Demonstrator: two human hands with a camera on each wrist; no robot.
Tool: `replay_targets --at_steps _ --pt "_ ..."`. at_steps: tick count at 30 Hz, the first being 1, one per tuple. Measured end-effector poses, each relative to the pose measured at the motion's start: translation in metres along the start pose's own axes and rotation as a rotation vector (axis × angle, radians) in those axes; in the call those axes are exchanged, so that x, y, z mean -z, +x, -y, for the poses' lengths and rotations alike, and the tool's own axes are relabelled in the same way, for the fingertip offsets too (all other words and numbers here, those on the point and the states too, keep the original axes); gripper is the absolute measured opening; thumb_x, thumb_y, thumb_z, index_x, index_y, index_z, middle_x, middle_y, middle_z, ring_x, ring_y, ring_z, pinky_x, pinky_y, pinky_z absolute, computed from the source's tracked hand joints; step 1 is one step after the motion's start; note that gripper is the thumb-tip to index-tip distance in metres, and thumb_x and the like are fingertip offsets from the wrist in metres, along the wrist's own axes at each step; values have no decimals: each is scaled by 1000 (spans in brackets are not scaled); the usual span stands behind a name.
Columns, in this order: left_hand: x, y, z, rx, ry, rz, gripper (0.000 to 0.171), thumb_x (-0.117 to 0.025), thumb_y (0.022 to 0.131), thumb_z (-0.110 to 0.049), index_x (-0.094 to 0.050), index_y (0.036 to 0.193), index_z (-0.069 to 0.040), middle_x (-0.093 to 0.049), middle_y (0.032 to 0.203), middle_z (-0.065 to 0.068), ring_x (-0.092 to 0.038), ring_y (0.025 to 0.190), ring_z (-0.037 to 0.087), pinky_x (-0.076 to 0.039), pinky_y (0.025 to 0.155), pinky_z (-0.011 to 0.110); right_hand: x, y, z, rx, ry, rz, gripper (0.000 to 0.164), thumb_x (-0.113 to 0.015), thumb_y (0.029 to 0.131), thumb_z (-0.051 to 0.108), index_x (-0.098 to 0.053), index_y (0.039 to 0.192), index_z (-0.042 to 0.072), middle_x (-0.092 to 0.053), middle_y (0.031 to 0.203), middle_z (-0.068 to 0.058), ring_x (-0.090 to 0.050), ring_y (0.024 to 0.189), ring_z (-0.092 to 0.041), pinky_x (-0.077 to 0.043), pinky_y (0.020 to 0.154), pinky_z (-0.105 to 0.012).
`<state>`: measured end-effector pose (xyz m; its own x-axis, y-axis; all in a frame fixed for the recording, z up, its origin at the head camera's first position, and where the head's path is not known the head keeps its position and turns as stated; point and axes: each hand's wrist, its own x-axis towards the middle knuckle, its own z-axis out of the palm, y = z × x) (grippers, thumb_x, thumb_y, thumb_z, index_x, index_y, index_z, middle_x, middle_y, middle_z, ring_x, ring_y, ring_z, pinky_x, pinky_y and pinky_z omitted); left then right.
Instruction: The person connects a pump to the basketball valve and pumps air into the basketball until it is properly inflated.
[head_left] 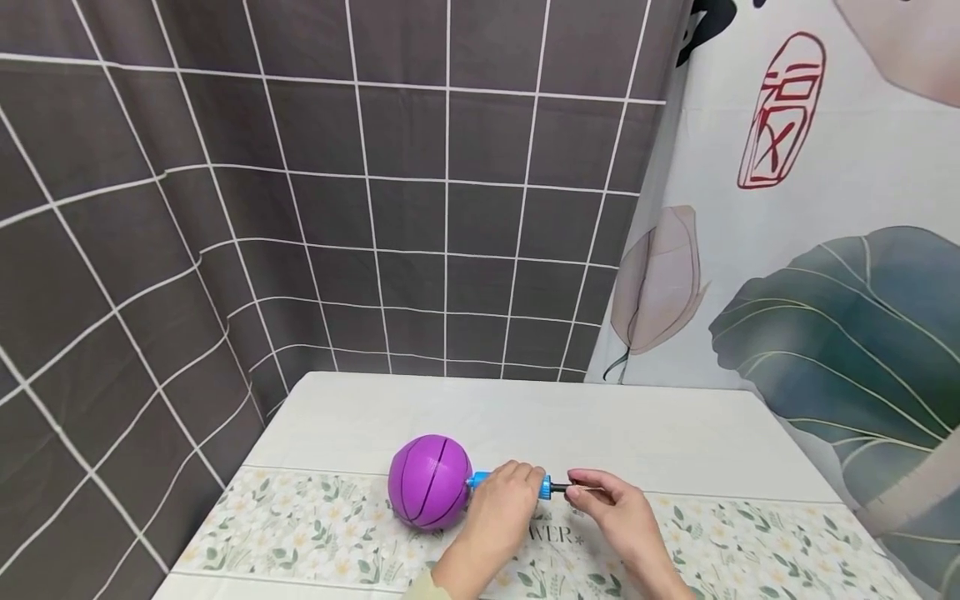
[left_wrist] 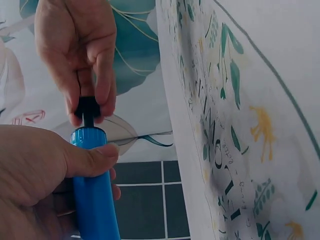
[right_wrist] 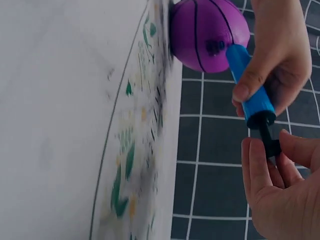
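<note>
A purple ball (head_left: 429, 482) with black lines rests on the table, left of both hands. My left hand (head_left: 508, 505) grips the blue barrel of a hand pump (left_wrist: 95, 200), whose front end meets the ball's side. Between thumb and fingers, my right hand (head_left: 611, 510) pinches the black handle (right_wrist: 272, 148) at the pump's rear. A short stretch of black rod shows between barrel and handle. In the right wrist view the ball (right_wrist: 207, 35) and both hands appear along the pump's line. Whether a needle sits in the ball is hidden.
The white table (head_left: 525, 417) carries a floral band with printed lettering beneath the hands. Behind it hangs a dark curtain with a white grid (head_left: 405, 217). A pale cloth printed with leaves (head_left: 847, 333) hangs at the right.
</note>
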<state>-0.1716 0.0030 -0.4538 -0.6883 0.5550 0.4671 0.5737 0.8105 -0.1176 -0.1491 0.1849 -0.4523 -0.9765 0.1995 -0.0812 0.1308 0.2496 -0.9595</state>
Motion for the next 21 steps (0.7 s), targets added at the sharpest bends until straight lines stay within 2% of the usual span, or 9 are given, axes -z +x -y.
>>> replay_targets --at_steps 5,11,16,21 --pt "0 1 5 18 -16 32 42 -81 77 -7 -70 117 -11 -71 107 -1 -66 102 12 -54 95 25 26 1 -1 -38 -38 -5 46 -77 91 25 -66 132 7 -73 118 -9 -73 99 -18 -57 93 -38" --pt "1 0 9 30 -24 28 45 -81 75 -4 -70 119 -10 -72 109 -1 -66 103 13 -54 97 26 53 1 -3 -72 -71 4 51 -73 93 30 -62 136 6 -71 122 -8 -71 105 -19 -55 98 -41" --pt "2 0 11 33 -36 7 45 -82 75 -2 -71 117 -11 -72 107 -1 -67 102 12 -54 95 25 63 1 -3 -84 -96 4 56 -74 92 36 -61 137 6 -70 122 -8 -70 105 -21 -54 99 -45" --pt "1 0 11 15 -36 -28 44 -82 74 -1 -71 115 -10 -72 105 -2 -67 99 11 -55 92 23 64 1 -4 -73 -128 -17 58 -74 91 42 -62 137 8 -69 126 -8 -68 102 -10 -54 99 -43"
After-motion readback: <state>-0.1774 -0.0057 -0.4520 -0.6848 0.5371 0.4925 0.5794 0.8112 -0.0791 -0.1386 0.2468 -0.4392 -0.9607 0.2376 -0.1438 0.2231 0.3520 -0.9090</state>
